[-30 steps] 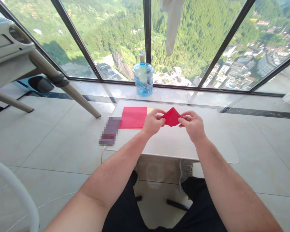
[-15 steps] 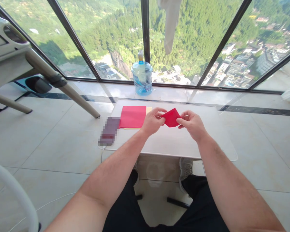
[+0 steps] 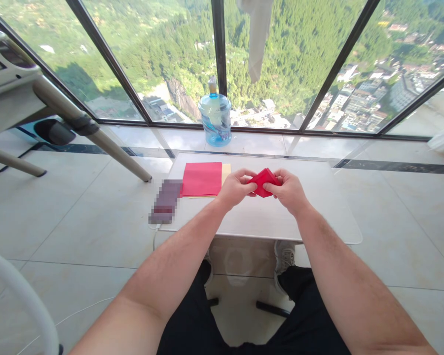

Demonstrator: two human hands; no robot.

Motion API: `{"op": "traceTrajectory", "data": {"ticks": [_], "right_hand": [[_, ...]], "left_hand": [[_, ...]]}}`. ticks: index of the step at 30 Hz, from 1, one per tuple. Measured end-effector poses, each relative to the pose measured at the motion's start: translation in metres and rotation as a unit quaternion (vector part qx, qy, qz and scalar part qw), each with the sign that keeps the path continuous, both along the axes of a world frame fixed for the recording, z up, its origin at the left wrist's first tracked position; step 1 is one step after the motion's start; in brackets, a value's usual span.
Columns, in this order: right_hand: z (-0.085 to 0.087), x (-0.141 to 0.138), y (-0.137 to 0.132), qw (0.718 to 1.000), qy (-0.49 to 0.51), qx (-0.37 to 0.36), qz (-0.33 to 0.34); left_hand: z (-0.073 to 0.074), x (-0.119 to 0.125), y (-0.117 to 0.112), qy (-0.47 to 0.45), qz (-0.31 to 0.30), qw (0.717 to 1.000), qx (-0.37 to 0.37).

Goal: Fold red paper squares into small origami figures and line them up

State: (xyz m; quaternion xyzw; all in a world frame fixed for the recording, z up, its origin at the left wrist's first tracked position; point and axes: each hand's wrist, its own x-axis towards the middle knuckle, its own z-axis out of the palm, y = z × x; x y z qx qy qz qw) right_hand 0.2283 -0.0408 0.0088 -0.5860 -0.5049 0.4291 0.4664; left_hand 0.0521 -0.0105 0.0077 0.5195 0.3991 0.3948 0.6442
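A small folded piece of red paper point(image 3: 263, 179) is held above the low white table point(image 3: 318, 207). My left hand point(image 3: 235, 188) pinches its left side and my right hand point(image 3: 287, 190) pinches its right side; both hands are closed on it and close together. A stack of red paper sheets point(image 3: 202, 179), with a yellow sheet showing at its right edge, lies flat on the table just left of my left hand.
A blurred dark flat object point(image 3: 165, 200) lies at the table's left edge. A blue water jug point(image 3: 215, 119) stands on the floor by the window. A pale sloping frame point(image 3: 81, 121) stands at the left. My legs and feet are under the table.
My two hands have moved closer together, and the red paper between them has gone from a flat diamond shape to a more bunched, folded form.
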Motion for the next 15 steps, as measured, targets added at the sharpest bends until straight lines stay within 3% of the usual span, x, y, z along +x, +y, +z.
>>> {"op": "traceTrajectory", "data": {"ticks": [10,15], "right_hand": [[-0.004,0.002,0.002,1.000,-0.007,0.002,-0.013],[0.006,0.012,-0.001,0.997,0.047,0.004,0.069]], "left_hand": [[0.005,-0.002,0.000,-0.033,0.004,0.998,-0.057],[0.006,-0.006,0.003,-0.045,0.024,0.997,-0.056]]}}
